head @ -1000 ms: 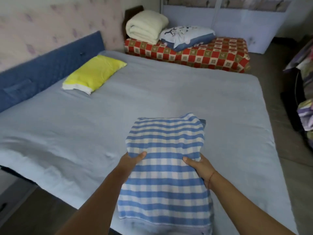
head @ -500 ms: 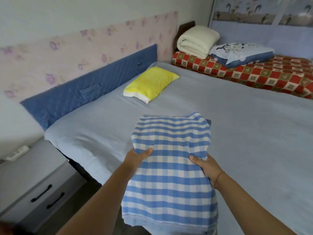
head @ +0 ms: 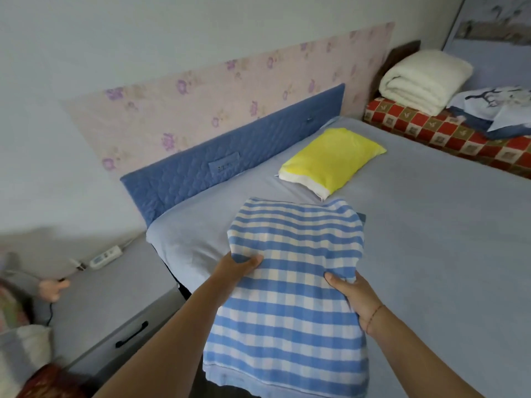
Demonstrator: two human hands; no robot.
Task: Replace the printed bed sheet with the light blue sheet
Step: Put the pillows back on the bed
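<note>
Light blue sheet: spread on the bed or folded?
Spread: the light blue sheet lies flat up to the headboard, yellow pillow resting on it.

Sheet R side off-frame

Blue headboard, floral panel, grey nightstand

So we count one light blue sheet, one yellow pillow, one blue-checked cloth, one folded cream blanket, one power strip and one nightstand.
</note>
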